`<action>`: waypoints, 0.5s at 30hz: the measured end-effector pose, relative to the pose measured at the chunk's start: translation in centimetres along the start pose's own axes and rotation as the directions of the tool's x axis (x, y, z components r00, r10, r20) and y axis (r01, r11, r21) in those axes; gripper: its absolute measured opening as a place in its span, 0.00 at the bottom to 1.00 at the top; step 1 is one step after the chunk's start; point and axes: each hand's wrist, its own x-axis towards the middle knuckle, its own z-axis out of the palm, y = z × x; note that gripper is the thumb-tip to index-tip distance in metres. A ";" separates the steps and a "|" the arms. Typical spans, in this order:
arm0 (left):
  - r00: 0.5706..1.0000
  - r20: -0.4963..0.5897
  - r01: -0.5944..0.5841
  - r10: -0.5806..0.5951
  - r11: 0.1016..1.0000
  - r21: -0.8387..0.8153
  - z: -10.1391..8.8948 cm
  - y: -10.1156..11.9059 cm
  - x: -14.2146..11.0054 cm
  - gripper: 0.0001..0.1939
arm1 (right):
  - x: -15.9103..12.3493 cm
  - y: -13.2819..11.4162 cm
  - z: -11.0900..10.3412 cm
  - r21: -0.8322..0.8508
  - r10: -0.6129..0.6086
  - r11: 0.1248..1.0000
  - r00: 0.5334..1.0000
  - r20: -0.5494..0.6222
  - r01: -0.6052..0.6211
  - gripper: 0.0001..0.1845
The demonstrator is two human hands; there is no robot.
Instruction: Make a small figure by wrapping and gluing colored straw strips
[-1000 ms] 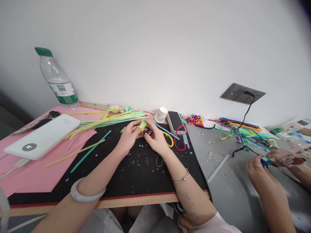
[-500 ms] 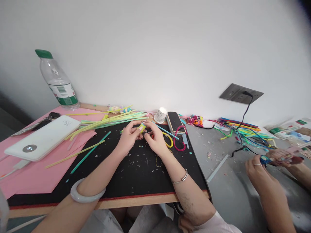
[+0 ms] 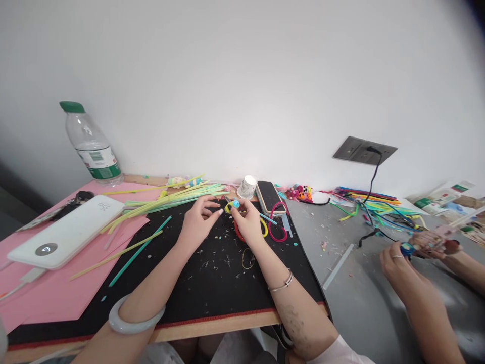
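Note:
My right hand [image 3: 246, 222] pinches a small yellow-and-blue piece [image 3: 232, 206] between thumb and fingers above the black mat. It looks like a rolled or coiled craft piece, though its exact kind is too small to tell. Just to its left, my left hand [image 3: 199, 220] has its thumb and fingers apart with nothing between them. A red loop [image 3: 238, 232] and a yellow loop [image 3: 264, 227] show beside the right hand, partly hidden by it. A magenta loop [image 3: 278, 230] and a thin blue stick [image 3: 268, 218] lie to the right.
Yellow and green pipe cleaners [image 3: 178, 196] lie behind my left hand. Pink paper [image 3: 87, 288] bears a white power bank [image 3: 68, 232]. A bottle [image 3: 93, 146], paper cup [image 3: 247, 187] and phone [image 3: 270, 197] stand or lie along the wall. A co-worker's hands [image 3: 403, 273] work at right.
My left hand has come off the small piece and moved slightly left, its fingers spreading. The piece now stays in my right hand, its blue end showing. The view has tilted up slightly.

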 end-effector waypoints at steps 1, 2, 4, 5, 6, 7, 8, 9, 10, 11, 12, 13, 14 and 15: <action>0.997 -0.067 -0.035 0.041 0.995 0.094 -0.4 0.0 0.1 0.18 | 0.1 0.0 -0.1 -0.013 -0.001 1.000 1.000 -0.016 0.000 0.11; 0.990 -0.121 -0.044 0.066 0.983 0.179 -0.7 0.0 0.3 0.17 | 0.1 0.0 -0.2 -0.022 -0.004 1.000 1.000 -0.023 0.004 0.10; 0.978 -0.183 -0.040 0.102 0.948 0.315 -1.3 -0.2 0.6 0.15 | 0.2 0.0 -0.3 -0.046 -0.022 0.999 1.000 -0.020 0.021 0.10; 0.975 -0.190 -0.044 0.118 0.934 0.354 -1.5 -0.3 0.8 0.15 | 0.2 0.1 -0.3 -0.071 -0.038 0.997 0.999 -0.009 0.037 0.11; 0.972 -0.192 -0.052 0.133 0.925 0.377 -1.6 -0.5 0.9 0.15 | 0.2 0.3 -0.2 -0.105 -0.058 0.993 0.998 0.007 0.058 0.12; 0.972 -0.189 -0.059 0.142 0.920 0.388 -1.6 -0.7 0.9 0.15 | 0.2 0.4 -0.2 -0.149 -0.080 0.985 0.996 0.038 0.085 0.14; 0.972 -0.184 -0.065 0.148 0.918 0.392 -1.6 -0.9 1.0 0.15 | 0.2 0.6 -0.1 -0.200 -0.103 0.973 0.991 0.081 0.118 0.17; 0.973 -0.175 -0.070 0.149 0.917 0.392 -1.5 -1.1 1.0 0.16 | 0.1 0.8 0.0 -0.254 -0.122 0.955 0.984 0.133 0.153 0.19; 0.976 -0.163 -0.072 0.146 0.918 0.391 -1.4 -1.3 1.1 0.16 | 0.1 1.0 0.1 -0.306 -0.134 0.933 0.974 0.183 0.186 0.21; 0.978 -0.155 -0.069 0.139 0.918 0.391 -1.3 -1.5 1.1 0.16 | 0.1 1.2 0.2 -0.354 -0.140 0.910 0.964 0.225 0.214 0.22; 0.984 -0.126 -0.070 0.127 0.920 0.385 -1.2 -1.6 1.1 0.17 | 0.1 1.3 0.3 -0.394 -0.140 0.889 0.958 0.252 0.234 0.23; 0.990 -0.080 -0.080 0.118 0.926 0.370 -1.1 -1.6 1.0 0.17 | 0.1 1.4 0.3 -0.421 -0.141 0.873 0.955 0.261 0.244 0.23; 0.994 -0.019 -0.093 0.106 0.935 0.343 -1.0 -1.6 1.0 0.17 | 0.1 1.5 0.4 -0.435 -0.143 0.866 0.956 0.256 0.246 0.24; 0.995 0.045 -0.104 0.095 0.947 0.305 -0.9 -1.5 1.0 0.17 | 0.1 1.5 0.4 -0.439 -0.143 0.866 0.959 0.243 0.240 0.23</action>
